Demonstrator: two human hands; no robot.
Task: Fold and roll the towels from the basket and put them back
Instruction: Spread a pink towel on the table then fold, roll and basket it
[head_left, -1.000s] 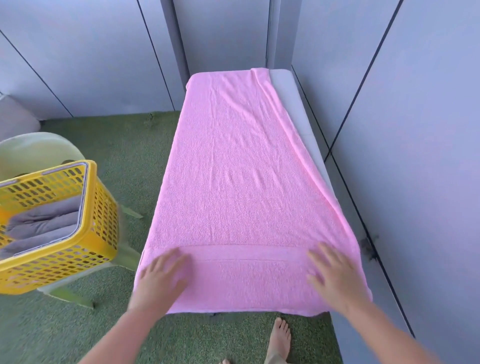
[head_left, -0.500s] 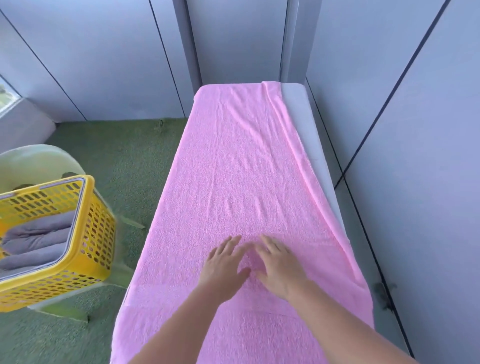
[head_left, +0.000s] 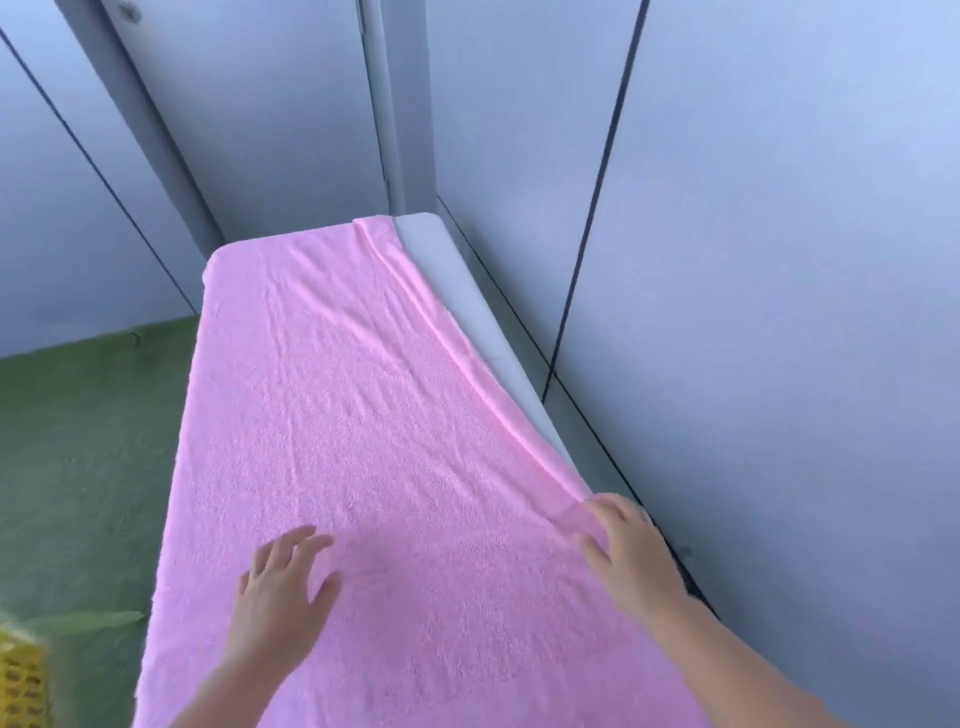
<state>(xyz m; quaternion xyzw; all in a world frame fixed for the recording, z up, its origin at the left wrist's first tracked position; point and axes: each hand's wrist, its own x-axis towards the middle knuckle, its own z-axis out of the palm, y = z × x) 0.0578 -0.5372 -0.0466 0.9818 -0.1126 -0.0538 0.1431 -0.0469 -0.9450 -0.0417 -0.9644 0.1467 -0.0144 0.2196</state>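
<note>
Grey-blue panelled walls (head_left: 779, 260) close in the far and right sides of a narrow space with green turf flooring (head_left: 78, 441) on the left. A long white bench (head_left: 457, 291) runs from near to far along the right wall. A pink towel (head_left: 363, 389) lies spread flat along it and covers nearly the whole top. Only a bare strip of bench shows along the far right side, where the towel's right edge forms a raised ridge.

The left hand (head_left: 283, 587) rests palm down on the near middle of the towel, fingers spread wide and straight, gripping nothing. The right hand (head_left: 631, 556) lies flat on the towel's near right edge, where the ridge ends. Its fingers are extended and somewhat blurred, pressing rather than pinching. A corner of the yellow basket (head_left: 21, 680) shows at the near left, on the floor side, well apart from the hands.
</note>
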